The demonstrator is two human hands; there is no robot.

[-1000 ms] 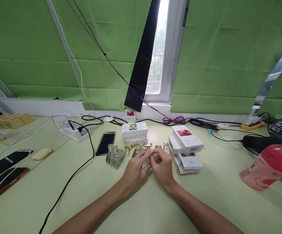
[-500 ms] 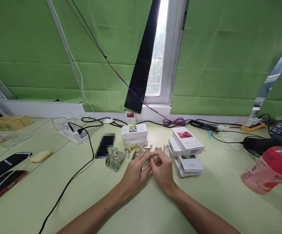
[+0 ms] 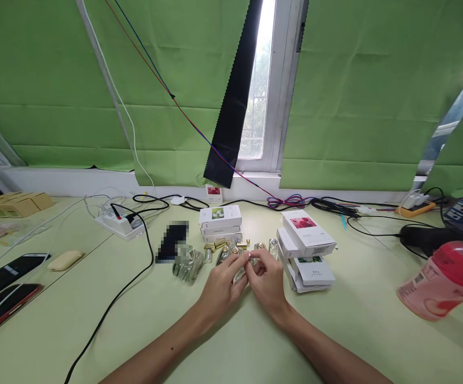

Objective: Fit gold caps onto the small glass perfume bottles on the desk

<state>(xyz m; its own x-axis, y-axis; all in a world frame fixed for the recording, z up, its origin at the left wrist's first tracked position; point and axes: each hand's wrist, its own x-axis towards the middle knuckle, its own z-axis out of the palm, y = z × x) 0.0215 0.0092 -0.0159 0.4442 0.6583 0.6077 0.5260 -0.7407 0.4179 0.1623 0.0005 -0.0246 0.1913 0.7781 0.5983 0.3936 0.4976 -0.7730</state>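
My left hand (image 3: pixel 224 281) and my right hand (image 3: pixel 268 277) meet at the middle of the table. Their thumbs and fingertips are pressed together, and whatever they pinch is too small or hidden to make out. Just behind the fingers stand clear glass bottles with gold necks, partly covered by the hands; one gold neck (image 3: pixel 235 249) shows over my left hand. A small clear glass vial (image 3: pixel 273 247) stands beyond my right hand. Gold caps (image 3: pixel 209 247) lie behind to the left, beside a heap of clear glass bottles (image 3: pixel 188 264).
White boxes are stacked at the back (image 3: pixel 220 216) and to the right (image 3: pixel 308 233). A pink bottle (image 3: pixel 435 282) stands far right. Phones (image 3: pixel 11 272), a cream oval object (image 3: pixel 66 261), a power strip (image 3: pixel 120 226) and a black cable (image 3: pixel 113 304) occupy the left side.
The camera view has shifted very slightly. Both hands keep the same pinched pose, with hardly any visible movement.
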